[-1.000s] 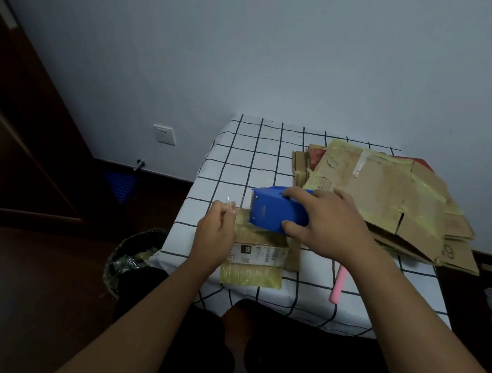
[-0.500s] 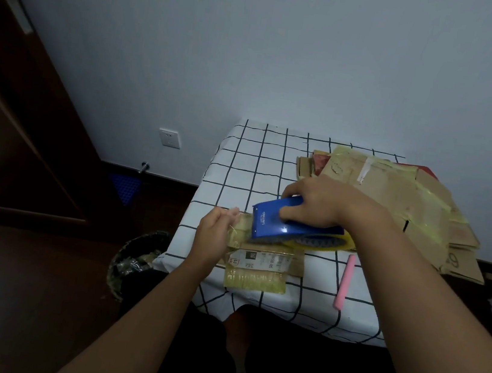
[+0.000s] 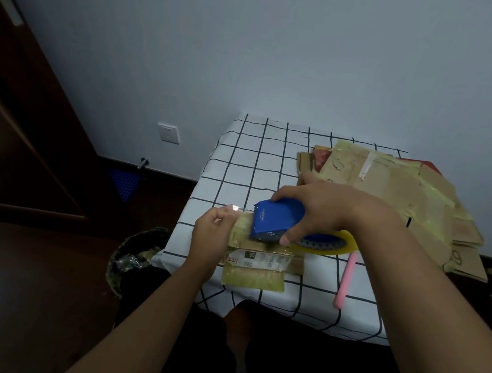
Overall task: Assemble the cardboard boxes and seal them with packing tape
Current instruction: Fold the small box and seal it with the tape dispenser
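While my left hand (image 3: 211, 234) is pinching the tape end (image 3: 234, 208) over the small box (image 3: 254, 262), my right hand (image 3: 326, 212) is gripping the blue tape dispenser (image 3: 274, 220).

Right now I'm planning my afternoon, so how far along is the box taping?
Early. Done: nothing looks finished. In hand: a small box at the table's near edge is being taped; the right hand grips the blue tape dispenser over it while the left hand pinches the clear tape end. Left: the stack of flattened cardboard boxes at the table's far right still lies unassembled.
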